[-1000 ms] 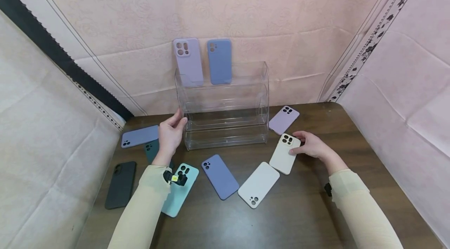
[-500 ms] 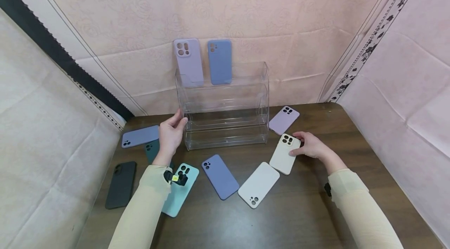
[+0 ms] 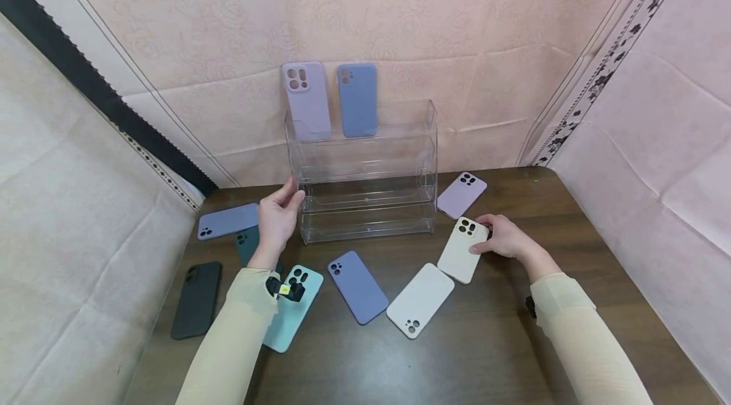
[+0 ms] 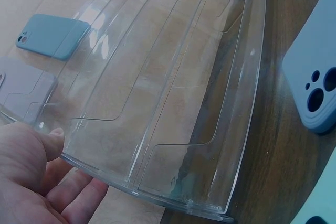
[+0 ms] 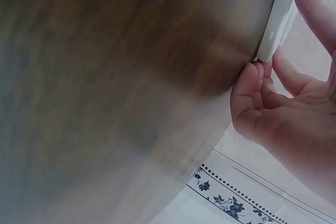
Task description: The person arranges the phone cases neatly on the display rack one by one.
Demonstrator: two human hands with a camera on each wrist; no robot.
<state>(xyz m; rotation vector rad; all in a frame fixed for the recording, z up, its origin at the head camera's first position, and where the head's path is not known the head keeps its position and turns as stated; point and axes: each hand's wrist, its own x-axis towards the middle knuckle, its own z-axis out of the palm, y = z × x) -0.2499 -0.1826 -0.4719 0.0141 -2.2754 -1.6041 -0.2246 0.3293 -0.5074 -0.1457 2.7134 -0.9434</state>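
My left hand (image 3: pixel 276 218) pinches the left side edge of a clear acrylic display rack (image 3: pixel 365 230) with several tiers. In the left wrist view the thumb lies on one side of the rack's rim (image 4: pixel 86 165), the fingers on the other. My right hand (image 3: pixel 505 237) pinches a cream phone case (image 3: pixel 461 258) at its upper right, thumb on the back, fingers at the far edge. The right wrist view has that case (image 5: pixel 277 17) edge-on between thumb and fingers. A lavender case (image 3: pixel 308 106) and a blue case (image 3: pixel 358 103) stand upright in the rack's top tier.
White (image 3: pixel 419 301), periwinkle (image 3: pixel 358 288) and turquoise (image 3: pixel 291 319) phone cases lie in front. At left are black (image 3: pixel 196 301), dark green (image 3: pixel 244 245) and blue-grey (image 3: pixel 227 222) ones. Another lavender case (image 3: pixel 461 195) lies right of the rack. Fabric walls (image 3: pixel 365 11) enclose the table.
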